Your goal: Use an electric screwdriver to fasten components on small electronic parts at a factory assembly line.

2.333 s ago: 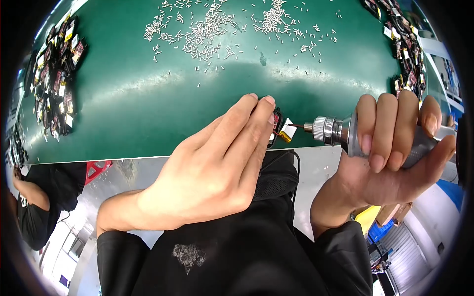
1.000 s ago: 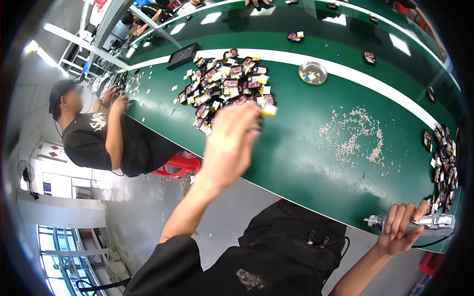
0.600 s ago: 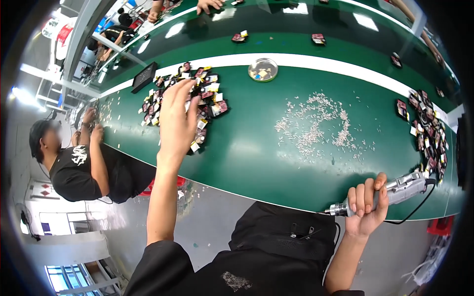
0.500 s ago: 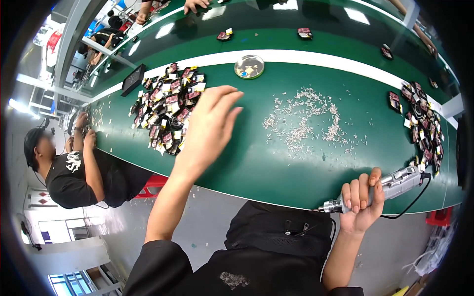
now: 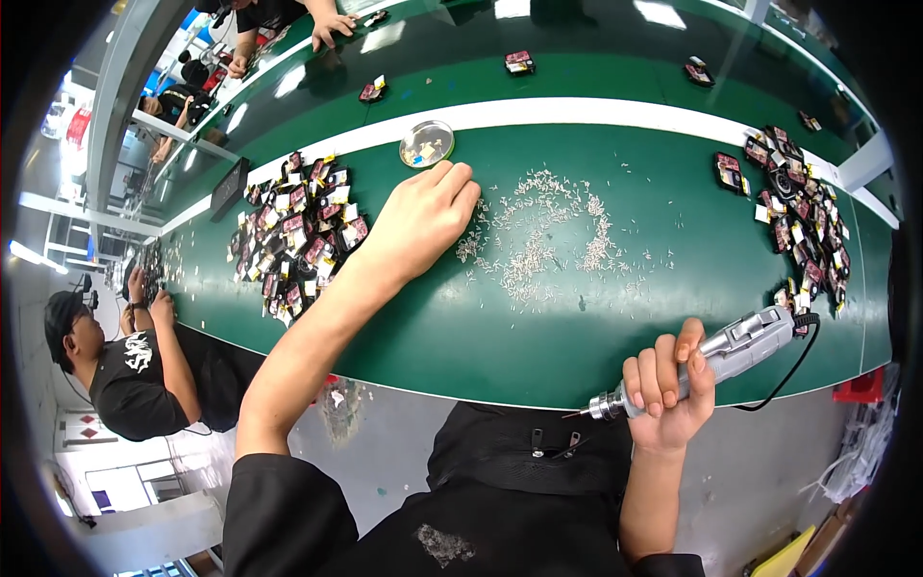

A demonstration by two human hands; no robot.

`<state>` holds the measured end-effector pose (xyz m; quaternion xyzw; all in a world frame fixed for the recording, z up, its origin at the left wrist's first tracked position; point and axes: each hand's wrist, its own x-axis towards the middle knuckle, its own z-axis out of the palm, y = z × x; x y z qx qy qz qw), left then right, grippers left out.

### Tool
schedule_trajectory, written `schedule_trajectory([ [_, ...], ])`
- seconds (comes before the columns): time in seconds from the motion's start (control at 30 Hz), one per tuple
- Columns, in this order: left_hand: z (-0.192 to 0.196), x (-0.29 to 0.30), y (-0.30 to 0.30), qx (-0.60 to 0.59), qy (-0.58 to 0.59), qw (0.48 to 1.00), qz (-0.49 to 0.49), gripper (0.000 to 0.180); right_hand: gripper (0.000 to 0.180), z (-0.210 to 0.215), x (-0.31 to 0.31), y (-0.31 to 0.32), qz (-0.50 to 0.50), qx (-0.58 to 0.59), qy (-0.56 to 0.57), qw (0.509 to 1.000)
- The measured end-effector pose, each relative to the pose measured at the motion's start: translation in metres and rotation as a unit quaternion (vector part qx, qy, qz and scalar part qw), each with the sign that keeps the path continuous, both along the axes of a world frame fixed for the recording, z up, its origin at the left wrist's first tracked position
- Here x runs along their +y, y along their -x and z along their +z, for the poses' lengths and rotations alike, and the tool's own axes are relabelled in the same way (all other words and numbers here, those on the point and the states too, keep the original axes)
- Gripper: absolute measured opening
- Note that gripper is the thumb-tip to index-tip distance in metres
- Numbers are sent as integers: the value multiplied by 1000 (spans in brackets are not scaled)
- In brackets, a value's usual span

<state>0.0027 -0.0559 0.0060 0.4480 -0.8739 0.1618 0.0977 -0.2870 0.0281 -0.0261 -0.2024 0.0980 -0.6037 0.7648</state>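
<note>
My right hand (image 5: 670, 383) is wrapped round a silver electric screwdriver (image 5: 738, 348) at the table's near edge. The bit points left, over my lap, and a black cable leaves the tool's rear end. My left hand (image 5: 420, 219) reaches over the table to the left edge of a scattered heap of tiny pale screws (image 5: 538, 252). Its fingers curl down close together; their tips are hidden, so what they pinch, if anything, cannot be made out. Just beyond that hand lies a round shallow dish (image 5: 435, 140) with small yellowish and blue bits in it.
A pile of small black units with labels (image 5: 306, 213) lies left of my left arm; another similar pile (image 5: 803, 216) lies at the right. A dark tray (image 5: 229, 190) stands at the far left. Beyond the white strip (image 5: 577, 112), several units sit spaced apart. A co-worker (image 5: 125, 356) sits at the left.
My left hand has moved from beside the left pile to the edge of the screws, its fingers now curled. My right hand still holds the screwdriver. The whole view has shifted.
</note>
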Motion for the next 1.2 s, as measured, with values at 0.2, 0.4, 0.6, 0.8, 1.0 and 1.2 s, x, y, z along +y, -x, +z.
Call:
schedule_trajectory([
  [0.2,0,48,29,303,-111,944,67,7,13,-3,4,5,-15,0,-10,1000],
  [0.4,-2,111,85,539,-235,808,25,4,14,24,1,-4,-97,-5,2,995],
  [0.6,-14,135,112,794,-357,492,22,14,12,50,-1,-10,-150,-49,56,986],
  [0.8,-20,144,123,815,-385,434,10,22,12,50,2,-16,-162,-35,31,986],
  [1.0,-26,145,123,830,-422,365,-14,20,11,46,2,-13,-143,-31,32,989],
  [1.2,-22,144,123,833,-442,333,-18,21,12,47,3,-12,-137,-39,26,989],
])
